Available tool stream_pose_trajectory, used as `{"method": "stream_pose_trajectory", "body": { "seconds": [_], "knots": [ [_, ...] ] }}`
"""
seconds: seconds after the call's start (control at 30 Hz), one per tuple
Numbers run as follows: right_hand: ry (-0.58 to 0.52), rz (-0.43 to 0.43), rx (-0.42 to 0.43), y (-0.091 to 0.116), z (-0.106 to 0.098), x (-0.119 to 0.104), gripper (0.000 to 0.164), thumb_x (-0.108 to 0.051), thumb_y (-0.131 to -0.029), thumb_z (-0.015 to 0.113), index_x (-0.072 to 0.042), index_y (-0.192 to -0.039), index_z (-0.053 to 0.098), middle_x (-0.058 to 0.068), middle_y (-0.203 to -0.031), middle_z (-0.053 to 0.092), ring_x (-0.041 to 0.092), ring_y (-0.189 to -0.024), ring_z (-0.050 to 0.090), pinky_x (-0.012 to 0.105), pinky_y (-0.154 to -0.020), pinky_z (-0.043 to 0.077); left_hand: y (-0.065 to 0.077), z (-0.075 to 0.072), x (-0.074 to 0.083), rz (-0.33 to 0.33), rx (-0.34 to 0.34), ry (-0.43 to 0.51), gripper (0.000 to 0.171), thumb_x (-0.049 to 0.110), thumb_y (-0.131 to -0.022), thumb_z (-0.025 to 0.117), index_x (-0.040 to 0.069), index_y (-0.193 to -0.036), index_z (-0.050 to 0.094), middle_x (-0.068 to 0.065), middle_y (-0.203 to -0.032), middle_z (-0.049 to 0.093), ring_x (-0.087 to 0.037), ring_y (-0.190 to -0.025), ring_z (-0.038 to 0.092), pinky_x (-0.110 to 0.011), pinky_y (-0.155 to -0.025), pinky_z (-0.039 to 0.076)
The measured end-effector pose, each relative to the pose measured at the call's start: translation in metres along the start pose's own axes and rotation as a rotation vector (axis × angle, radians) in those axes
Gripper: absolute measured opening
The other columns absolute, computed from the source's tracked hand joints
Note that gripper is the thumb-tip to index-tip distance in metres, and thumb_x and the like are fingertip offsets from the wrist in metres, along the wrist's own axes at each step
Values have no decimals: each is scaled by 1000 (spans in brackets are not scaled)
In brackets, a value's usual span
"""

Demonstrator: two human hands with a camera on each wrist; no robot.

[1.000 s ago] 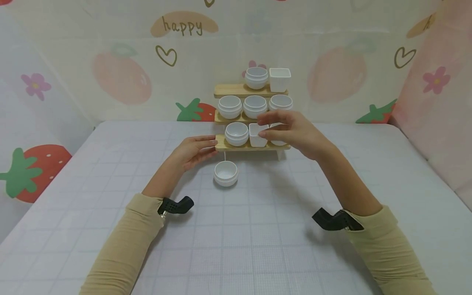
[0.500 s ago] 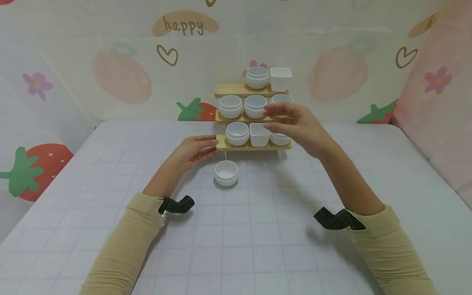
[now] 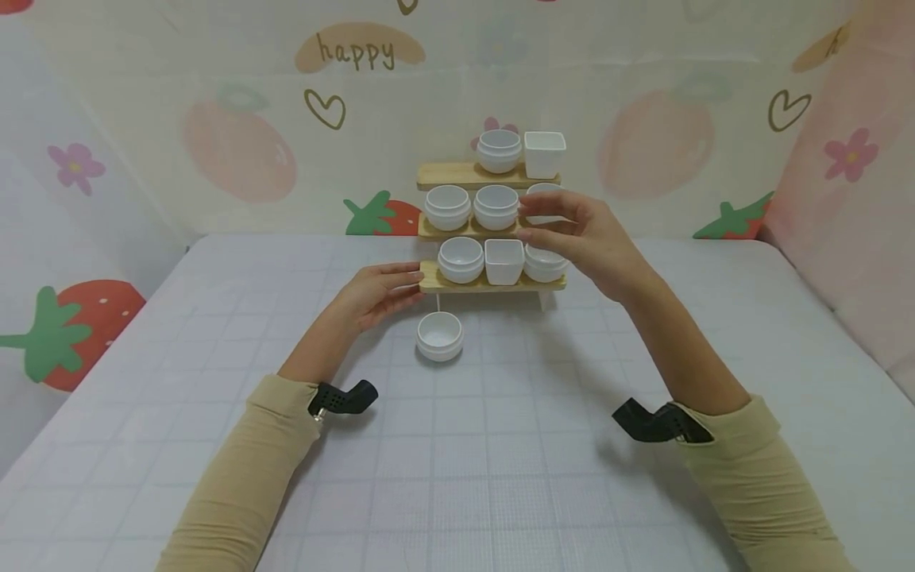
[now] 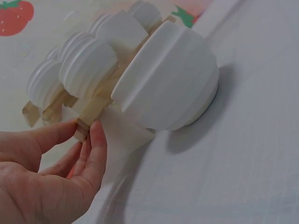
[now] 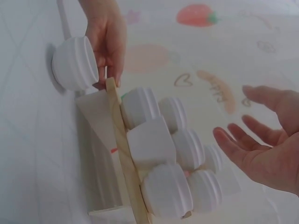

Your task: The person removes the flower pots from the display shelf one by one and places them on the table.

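Note:
A three-tier display stand with pale wooden shelves point(image 3: 493, 289) stands at the back middle of the table, holding white cups. My left hand point(image 3: 375, 298) pinches the left end of the bottom shelf; the left wrist view shows thumb above and fingers below the board end point(image 4: 93, 109). My right hand point(image 3: 589, 242) hovers before the right end of the stand, fingers apart and gently bent, holding nothing. It partly covers the right-hand round cup point(image 3: 545, 262) on the bottom shelf and the one behind it. Between round cups on that shelf sits a square cup point(image 3: 503, 262).
A lone round cup point(image 3: 439, 338) stands on the white gridded table point(image 3: 457, 453) just in front of the stand's left side. On the top shelf are a round cup point(image 3: 499, 151) and a square cup point(image 3: 545, 155), right of a bare stretch. A patterned backdrop hangs close behind.
My right hand has drifted right and slightly upward, uncovering the square cup on the bottom shelf. The left hand keeps its hold on the shelf end.

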State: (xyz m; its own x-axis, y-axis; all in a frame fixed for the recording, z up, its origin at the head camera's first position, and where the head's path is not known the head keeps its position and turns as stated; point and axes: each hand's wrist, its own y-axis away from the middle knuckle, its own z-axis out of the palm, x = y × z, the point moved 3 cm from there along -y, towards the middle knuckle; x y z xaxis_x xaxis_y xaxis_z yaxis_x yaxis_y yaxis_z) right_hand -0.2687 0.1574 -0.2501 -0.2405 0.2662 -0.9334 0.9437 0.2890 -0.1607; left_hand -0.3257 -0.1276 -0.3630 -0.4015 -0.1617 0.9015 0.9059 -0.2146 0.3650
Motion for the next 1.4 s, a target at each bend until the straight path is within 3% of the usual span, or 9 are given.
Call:
{"method": "stream_pose_trajectory", "body": {
  "seconds": [0.2, 0.43, 0.53, 0.83, 1.2, 1.4],
  "knots": [
    [-22, -9, 12, -2, -2, 1, 47, -5, -102, 69, 2, -145, 54, 18, -145, 57, 13, -115, 68, 32, -111, 52, 2, 0, 1, 0, 12, -5, 53, 6, -109, 57, 0, -159, 43, -16, -150, 48, -19, -114, 61, -20, -87, 63],
    [-10, -25, 13, -9, -4, -1, 46, -7, -102, 68, 4, -145, 56, 16, -143, 58, 26, -123, 66, 35, -113, 53, 0, 0, -1, 15, -1, -1, 53, 4, -109, 56, -3, -159, 42, -14, -141, 52, -15, -102, 65, -19, -85, 63],
    [7, -42, 12, -13, -4, -4, 47, -10, -101, 70, 3, -145, 56, 17, -142, 59, 25, -121, 65, 34, -110, 54, -1, -1, -2, 23, -14, 7, 53, 2, -109, 55, -4, -159, 40, -14, -137, 54, -13, -96, 67, -19, -83, 63],
    [-1, -51, 52, -24, -8, -9, 46, -9, -99, 70, 3, -142, 58, 18, -140, 60, 22, -115, 67, 21, -95, 58, -2, -1, -2, 20, -6, 7, 52, 2, -109, 56, -3, -159, 41, -17, -147, 50, -14, -99, 66, -19, -82, 63],
    [12, -51, 67, -33, -13, -15, 46, -9, -100, 69, 4, -142, 58, 17, -137, 61, 27, -114, 68, 22, -97, 59, -1, -1, -1, 14, -1, 3, 52, 4, -109, 56, -2, -159, 43, -17, -151, 48, -16, -106, 64, -19, -83, 63],
    [43, -30, 72, -42, -16, -19, 49, -11, -101, 68, 5, -146, 55, 19, -144, 58, 28, -118, 67, 30, -105, 58, -1, -1, -1, 17, 0, 5, 52, 4, -109, 56, -2, -159, 42, -17, -148, 49, -16, -104, 64, -19, -82, 63]
  ]
}}
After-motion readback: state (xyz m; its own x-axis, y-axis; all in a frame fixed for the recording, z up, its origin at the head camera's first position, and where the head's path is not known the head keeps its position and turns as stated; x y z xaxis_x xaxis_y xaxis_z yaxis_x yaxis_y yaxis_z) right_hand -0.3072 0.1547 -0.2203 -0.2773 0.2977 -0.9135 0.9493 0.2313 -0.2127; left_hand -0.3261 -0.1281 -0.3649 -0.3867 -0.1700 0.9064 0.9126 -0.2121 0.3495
